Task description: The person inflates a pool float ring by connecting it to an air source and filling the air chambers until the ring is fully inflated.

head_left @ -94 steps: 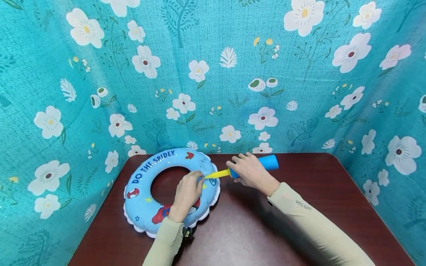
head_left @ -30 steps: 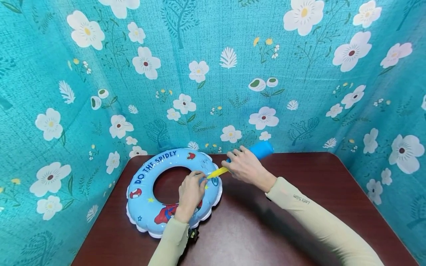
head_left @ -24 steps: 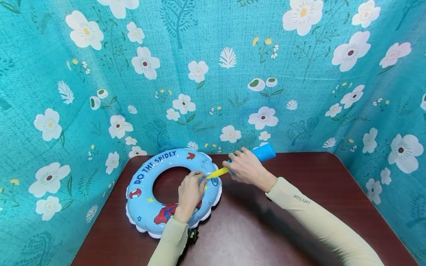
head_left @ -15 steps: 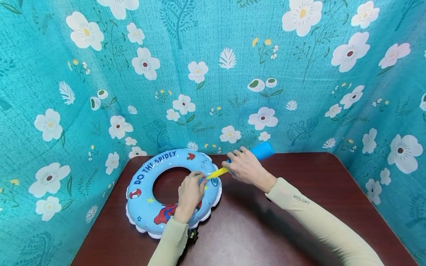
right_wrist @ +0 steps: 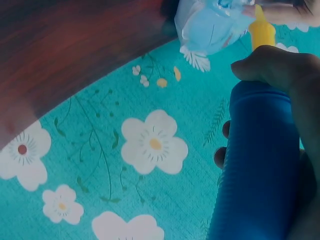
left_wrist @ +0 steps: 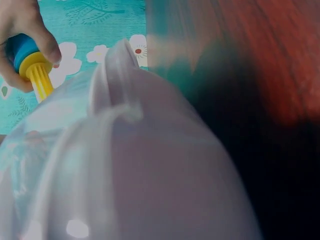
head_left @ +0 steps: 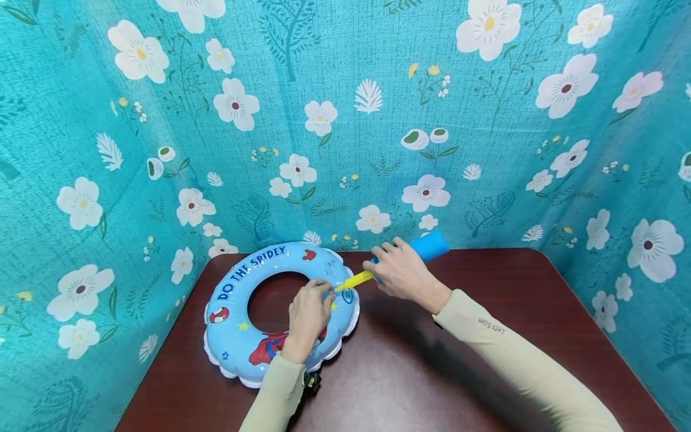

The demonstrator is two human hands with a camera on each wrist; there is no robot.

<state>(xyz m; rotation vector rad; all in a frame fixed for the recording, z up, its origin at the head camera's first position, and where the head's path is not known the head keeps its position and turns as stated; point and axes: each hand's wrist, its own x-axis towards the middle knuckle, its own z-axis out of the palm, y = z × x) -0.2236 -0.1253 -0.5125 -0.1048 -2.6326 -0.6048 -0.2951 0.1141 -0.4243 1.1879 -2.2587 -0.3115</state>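
Observation:
A light blue inflatable swim ring with a scalloped white edge lies on the table, plump with air. My left hand rests over its right side and pinches the ring at the valve area; the fingertips hide the valve itself. My right hand grips a hand air pump with a blue barrel, its outer end tilted up. The pump's yellow nozzle points down to the left fingertips. In the right wrist view, fingers wrap the pump's dark blue barrel. The swim ring fills much of the left wrist view.
The dark red-brown table extends in front of and right of the ring. Behind it and along both sides hangs a teal floral curtain. A small black device sits at the left wrist.
Since about three seconds ago, the pump's outer end has tilted upward and the ring and left hand have shifted slightly right in view. Over the last second, the pump has moved only slightly.

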